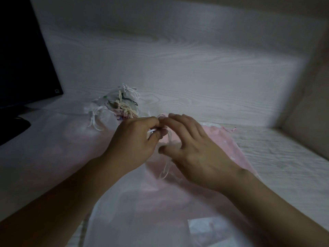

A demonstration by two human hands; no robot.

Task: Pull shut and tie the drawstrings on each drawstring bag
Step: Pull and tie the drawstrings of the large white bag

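Dim room; pale wood-grain tabletop (178, 68) fills view, brighter light patch across its middle, shadow toward edges; dark monitor (23, 56) upright at far left; beige wall (308, 111) along right side

Dim, soft, perhaps motion-blurred picture; corners shadowed, edges bowed
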